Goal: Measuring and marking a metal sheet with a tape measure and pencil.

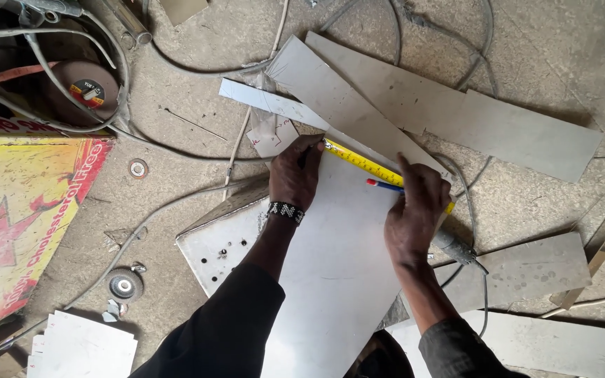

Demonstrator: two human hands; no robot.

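Dusty concrete workshop floor [176, 196], w/ a flat yellow-and-red printed sign [22, 217] lying at far left, a grinder disc w/ round red-yellow label [87, 89] above it, grey cables looping between. Centre: pale metal sheet [337, 280]; left hand [294, 175] presses fingertips down on the end of a yellow tape measure [362, 163] along the sheet's top edge, right hand [414, 210] pinches a red-blue pen [383, 185] just under the tape. Cut metal strips [456, 112] crowd the top and right edges; barer floor between sign & sheet.
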